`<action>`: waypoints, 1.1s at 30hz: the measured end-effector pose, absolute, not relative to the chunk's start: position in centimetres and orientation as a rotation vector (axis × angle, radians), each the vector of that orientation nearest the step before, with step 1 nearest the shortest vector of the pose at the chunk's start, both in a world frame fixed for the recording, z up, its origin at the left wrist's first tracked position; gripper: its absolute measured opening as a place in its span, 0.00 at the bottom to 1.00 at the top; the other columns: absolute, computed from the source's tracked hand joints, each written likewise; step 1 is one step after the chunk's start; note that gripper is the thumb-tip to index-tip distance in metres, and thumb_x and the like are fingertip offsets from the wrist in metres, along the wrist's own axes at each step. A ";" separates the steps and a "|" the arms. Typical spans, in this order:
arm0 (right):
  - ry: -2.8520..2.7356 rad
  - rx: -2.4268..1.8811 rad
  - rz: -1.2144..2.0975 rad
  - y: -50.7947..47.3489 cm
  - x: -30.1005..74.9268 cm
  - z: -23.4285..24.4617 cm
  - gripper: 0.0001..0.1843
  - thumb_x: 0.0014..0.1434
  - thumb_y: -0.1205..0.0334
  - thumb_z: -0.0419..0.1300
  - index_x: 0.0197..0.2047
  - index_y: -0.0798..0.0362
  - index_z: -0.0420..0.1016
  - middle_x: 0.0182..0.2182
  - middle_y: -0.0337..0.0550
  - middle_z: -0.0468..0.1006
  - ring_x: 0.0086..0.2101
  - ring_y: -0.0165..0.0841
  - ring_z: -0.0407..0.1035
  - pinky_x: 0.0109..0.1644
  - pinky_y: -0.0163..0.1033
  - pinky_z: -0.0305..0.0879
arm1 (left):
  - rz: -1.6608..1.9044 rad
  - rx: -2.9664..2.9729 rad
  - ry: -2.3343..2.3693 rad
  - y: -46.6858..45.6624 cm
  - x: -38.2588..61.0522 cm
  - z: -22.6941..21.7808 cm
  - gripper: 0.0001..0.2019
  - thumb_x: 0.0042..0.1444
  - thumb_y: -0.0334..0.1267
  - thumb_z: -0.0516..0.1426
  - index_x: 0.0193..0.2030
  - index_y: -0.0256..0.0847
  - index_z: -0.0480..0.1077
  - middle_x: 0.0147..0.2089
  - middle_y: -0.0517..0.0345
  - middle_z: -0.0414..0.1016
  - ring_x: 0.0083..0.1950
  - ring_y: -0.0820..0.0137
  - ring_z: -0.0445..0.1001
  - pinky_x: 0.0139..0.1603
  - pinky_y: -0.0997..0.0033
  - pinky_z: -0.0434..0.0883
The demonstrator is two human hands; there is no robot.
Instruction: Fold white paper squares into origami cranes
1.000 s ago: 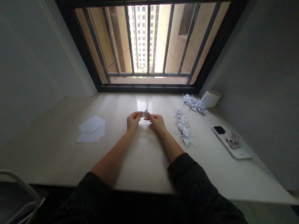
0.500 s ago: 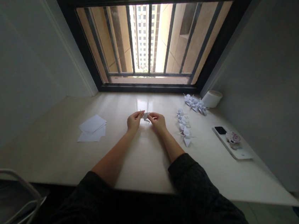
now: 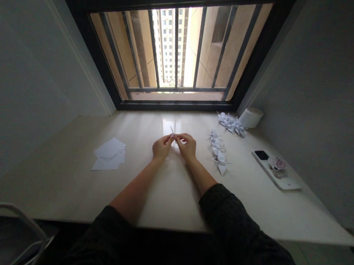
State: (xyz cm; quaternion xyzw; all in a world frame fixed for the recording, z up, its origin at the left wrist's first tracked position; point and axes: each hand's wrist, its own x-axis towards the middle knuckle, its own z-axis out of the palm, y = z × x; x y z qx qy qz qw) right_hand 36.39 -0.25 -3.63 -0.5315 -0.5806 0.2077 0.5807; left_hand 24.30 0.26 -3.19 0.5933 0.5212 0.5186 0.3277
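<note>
Over the middle of the white sill, my left hand (image 3: 162,145) and my right hand (image 3: 186,145) meet at their fingertips. Both are closed on a small folded paper crane (image 3: 171,130), mostly hidden by the fingers; one thin point of it sticks up towards the window. To the right of my hands stands a row of white paper cranes (image 3: 218,147), and behind it a cluster of further cranes (image 3: 231,124). Several white paper sheets (image 3: 110,153) lie in a loose pile to the left.
A white roll (image 3: 250,117) stands in the far right corner against the wall. A white phone (image 3: 276,170) with a round pink-and-white grip lies at the right. The barred window (image 3: 173,104) closes off the back. A pale curved frame (image 3: 14,207) shows at the lower left.
My left hand has moved right, bringing its fingertips against those of my right hand. The crane has turned and is now more covered, with a thin point upward.
</note>
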 end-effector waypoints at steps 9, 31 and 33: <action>-1.101 -1.277 0.685 0.8 36.0 -4.8 0.18 0.54 0.48 0.54 0.32 0.54 0.76 0.28 0.43 0.78 0.30 0.33 0.70 0.34 0.36 0.65 | 1.380 1.468 1.379 0.7 24.5 -3.7 0.17 0.53 0.53 0.55 0.34 0.43 0.77 0.31 0.54 0.78 0.37 0.63 0.75 0.37 0.68 0.67; -1.090 -1.201 0.694 0.2 35.3 -4.1 0.18 0.49 0.45 0.60 0.27 0.53 0.78 0.30 0.44 0.80 0.31 0.34 0.72 0.34 0.37 0.64 | 1.160 1.934 1.648 0.4 24.3 -3.3 0.22 0.61 0.54 0.43 0.29 0.44 0.69 0.25 0.60 0.70 0.28 0.70 0.66 0.29 0.73 0.54; -1.052 -1.183 0.744 0.3 35.2 -4.2 0.19 0.49 0.45 0.60 0.27 0.54 0.78 0.30 0.44 0.80 0.31 0.35 0.72 0.34 0.37 0.64 | 1.122 1.910 1.699 0.4 24.3 -3.3 0.24 0.62 0.53 0.40 0.29 0.44 0.69 0.27 0.60 0.72 0.29 0.70 0.67 0.30 0.73 0.55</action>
